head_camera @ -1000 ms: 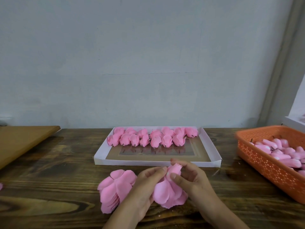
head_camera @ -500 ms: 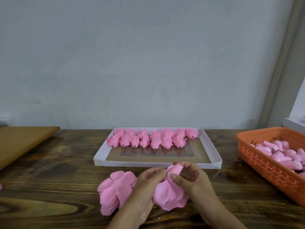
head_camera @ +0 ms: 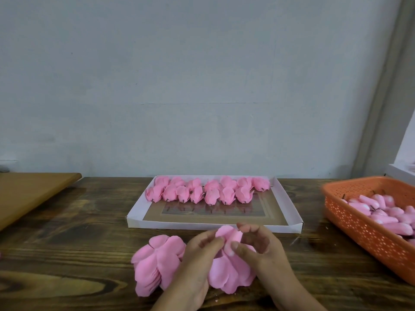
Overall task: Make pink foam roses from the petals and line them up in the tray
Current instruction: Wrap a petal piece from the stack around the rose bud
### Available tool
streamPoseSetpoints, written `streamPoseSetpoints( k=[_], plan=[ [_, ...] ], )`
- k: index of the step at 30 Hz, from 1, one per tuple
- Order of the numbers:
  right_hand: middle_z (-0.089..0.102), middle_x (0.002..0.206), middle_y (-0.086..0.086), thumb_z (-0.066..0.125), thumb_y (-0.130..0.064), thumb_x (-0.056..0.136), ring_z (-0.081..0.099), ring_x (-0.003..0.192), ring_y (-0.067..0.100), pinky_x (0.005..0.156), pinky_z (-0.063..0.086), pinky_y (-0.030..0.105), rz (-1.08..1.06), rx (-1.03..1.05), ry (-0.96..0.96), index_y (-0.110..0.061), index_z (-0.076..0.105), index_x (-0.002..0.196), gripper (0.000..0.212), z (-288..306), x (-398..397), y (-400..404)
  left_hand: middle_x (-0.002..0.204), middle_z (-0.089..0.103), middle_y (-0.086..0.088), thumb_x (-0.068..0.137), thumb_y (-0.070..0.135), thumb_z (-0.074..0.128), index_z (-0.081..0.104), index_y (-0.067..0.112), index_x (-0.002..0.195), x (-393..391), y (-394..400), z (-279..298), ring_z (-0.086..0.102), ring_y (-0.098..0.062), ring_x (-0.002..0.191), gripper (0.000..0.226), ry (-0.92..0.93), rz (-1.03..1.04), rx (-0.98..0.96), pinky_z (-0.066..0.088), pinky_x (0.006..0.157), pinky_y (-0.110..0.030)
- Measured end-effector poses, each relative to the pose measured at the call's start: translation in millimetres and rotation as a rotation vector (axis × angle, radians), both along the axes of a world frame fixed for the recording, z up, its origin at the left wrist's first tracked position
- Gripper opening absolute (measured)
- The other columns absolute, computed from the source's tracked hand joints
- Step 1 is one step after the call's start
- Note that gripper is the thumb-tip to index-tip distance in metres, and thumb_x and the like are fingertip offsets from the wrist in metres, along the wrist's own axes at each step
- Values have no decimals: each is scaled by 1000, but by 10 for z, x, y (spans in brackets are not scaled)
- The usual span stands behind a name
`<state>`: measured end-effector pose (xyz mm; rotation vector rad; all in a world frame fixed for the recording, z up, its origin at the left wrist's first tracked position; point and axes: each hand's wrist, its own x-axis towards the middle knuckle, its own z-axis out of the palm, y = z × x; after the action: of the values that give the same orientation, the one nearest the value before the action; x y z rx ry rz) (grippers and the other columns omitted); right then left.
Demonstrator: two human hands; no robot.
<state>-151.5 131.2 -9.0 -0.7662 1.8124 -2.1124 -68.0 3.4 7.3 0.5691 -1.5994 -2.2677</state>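
Note:
My left hand (head_camera: 199, 254) and my right hand (head_camera: 258, 245) meet over a stack of pink foam petals (head_camera: 229, 272) on the table, and both pinch the lifted top petal (head_camera: 228, 234). A second stack of pink petals (head_camera: 155, 263) lies just to the left of my left hand. Behind my hands lies a shallow white tray (head_camera: 289, 212). Finished pink foam roses (head_camera: 206, 190) stand in two rows along its far side.
An orange plastic basket (head_camera: 363, 232) at the right holds several pink buds with stems. A tan wooden board (head_camera: 29, 191) lies at the back left. The dark wooden table (head_camera: 74, 239) ends against a pale wall.
My fingers have shifted slightly on the top petal, and my right hand has lifted a little. The stacks and tray stay where they were.

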Motion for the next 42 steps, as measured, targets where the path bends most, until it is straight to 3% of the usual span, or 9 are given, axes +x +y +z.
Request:
streamPoseSetpoints(
  k=[4,10,16,20,24,29,32,38,42],
  plan=[
    [78,98,5,77,7,78,73,94,22,87,57,34,-12,13,34,-3,66,99,26,6,2,-11,103,73,-30,98,4,61,76,0,103,-29,-4,-49,69,-46,106,17,9,37,-29,50,102,-61],
    [77,91,1,82,2,74,73,87,16,79,56,28,-87,52,31,-18,64,108,43,-25,-11,-39,102,70,-37,100,13,63,61,-19,97,-40,14,-53,67,-53,105,32,48,-31,-45,46,104,-64],
    [78,85,8,87,-23,62,74,82,22,76,59,34,-69,53,12,-8,73,90,35,7,-16,-30,107,68,-39,98,13,64,70,-10,93,-47,7,-62,65,-52,110,25,52,-60,-5,45,108,-62],
    [77,79,12,85,-24,61,72,74,20,67,58,29,-75,24,13,-6,75,82,29,18,-29,-21,98,73,-33,79,23,69,77,1,92,-21,10,2,73,-44,96,26,50,-111,-34,58,88,-51],
    [77,86,13,84,-27,62,74,81,23,68,58,27,21,2,-23,-10,79,86,29,28,-19,0,70,72,-16,97,10,62,80,10,80,-36,-27,-59,71,-23,63,25,17,-95,-78,55,57,-29],
    [77,101,14,80,-17,73,74,97,26,76,58,26,155,-51,-49,-16,79,100,27,64,-1,20,62,67,-16,96,17,67,73,-5,100,-13,0,-20,65,-25,57,23,30,-115,-54,49,56,-29],
    [77,100,13,79,-15,72,75,96,25,74,57,24,145,-74,-43,-17,80,99,27,73,14,13,84,76,-19,92,7,69,81,7,96,-43,10,-53,72,-23,72,12,43,-40,-32,55,63,-30],
    [78,95,14,71,7,82,76,90,24,68,58,21,32,-104,-59,-10,78,96,24,32,7,-14,119,74,-12,95,-1,64,72,16,119,-62,19,-33,68,-33,116,31,34,-75,112,55,90,-47],
    [78,92,12,68,13,83,76,86,21,67,57,21,-31,-106,-57,-10,76,97,27,28,-5,-9,123,71,-12,95,-7,60,66,19,125,-70,-20,-83,67,-35,116,40,-8,-31,116,56,62,-35]
  ],
)
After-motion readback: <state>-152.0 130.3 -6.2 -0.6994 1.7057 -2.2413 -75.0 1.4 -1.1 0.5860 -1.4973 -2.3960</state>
